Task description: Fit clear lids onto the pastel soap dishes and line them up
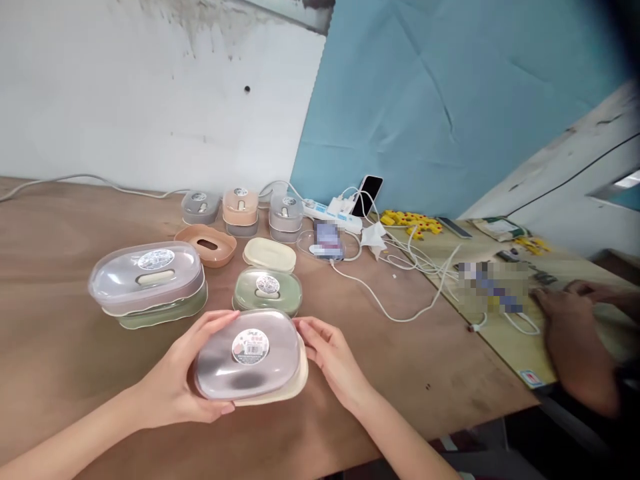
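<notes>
My left hand (185, 377) is wrapped round the left side of an oval lidded soap box (225, 373). The box has a see-through lid with a round barcode sticker and a cream lower part showing at its right edge. At the right end, the fingers of my right hand (330, 360) are bent and grip the rim. Just behind it stands a green soap box (275, 303) with a clear lid. A cream oval piece (270, 255) lies beyond that. To the left is a stack of lidded boxes (175, 283), grey over green.
An orange slotted tray (220, 250) and small lidded boxes, grey (193, 215), orange (240, 217) and grey (286, 223), stand further back. White cables (385, 317) run from a power strip (335, 217). A phone (367, 195) leans there. At right, another person's hands (570, 307) rest by yellow pieces (417, 223).
</notes>
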A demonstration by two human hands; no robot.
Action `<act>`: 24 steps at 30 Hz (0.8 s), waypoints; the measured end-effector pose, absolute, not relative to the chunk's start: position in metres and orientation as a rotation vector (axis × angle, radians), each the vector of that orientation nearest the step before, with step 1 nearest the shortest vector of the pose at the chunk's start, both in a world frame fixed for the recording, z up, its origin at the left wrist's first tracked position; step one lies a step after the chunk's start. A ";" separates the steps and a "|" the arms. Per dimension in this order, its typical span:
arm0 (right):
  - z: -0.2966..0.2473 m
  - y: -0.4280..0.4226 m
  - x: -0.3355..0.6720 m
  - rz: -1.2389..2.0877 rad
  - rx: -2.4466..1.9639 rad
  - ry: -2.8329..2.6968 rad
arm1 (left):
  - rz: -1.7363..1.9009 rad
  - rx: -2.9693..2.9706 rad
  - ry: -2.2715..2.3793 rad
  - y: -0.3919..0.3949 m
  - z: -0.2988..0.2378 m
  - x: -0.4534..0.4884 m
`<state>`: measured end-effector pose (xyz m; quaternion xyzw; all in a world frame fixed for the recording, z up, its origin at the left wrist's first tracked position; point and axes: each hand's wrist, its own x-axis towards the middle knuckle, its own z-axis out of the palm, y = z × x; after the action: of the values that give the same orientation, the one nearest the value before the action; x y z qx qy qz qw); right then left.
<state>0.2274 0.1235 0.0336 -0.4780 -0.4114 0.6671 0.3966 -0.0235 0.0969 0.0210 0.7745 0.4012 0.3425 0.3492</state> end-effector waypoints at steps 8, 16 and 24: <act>0.025 0.113 0.221 1.796 -1.107 -0.804 | 0.721 2.145 1.038 0.097 0.021 -0.021; 0.028 0.110 0.221 1.774 -1.179 -1.021 | 0.677 2.115 1.010 0.102 0.024 -0.024; 0.023 0.110 0.221 1.759 -1.092 -1.262 | 0.589 1.974 0.974 0.109 0.022 -0.030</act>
<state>0.2212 0.1099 0.0233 -0.4219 -0.4873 0.6793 0.3510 -0.0300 0.1091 0.0217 0.7868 0.3883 0.2348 0.4183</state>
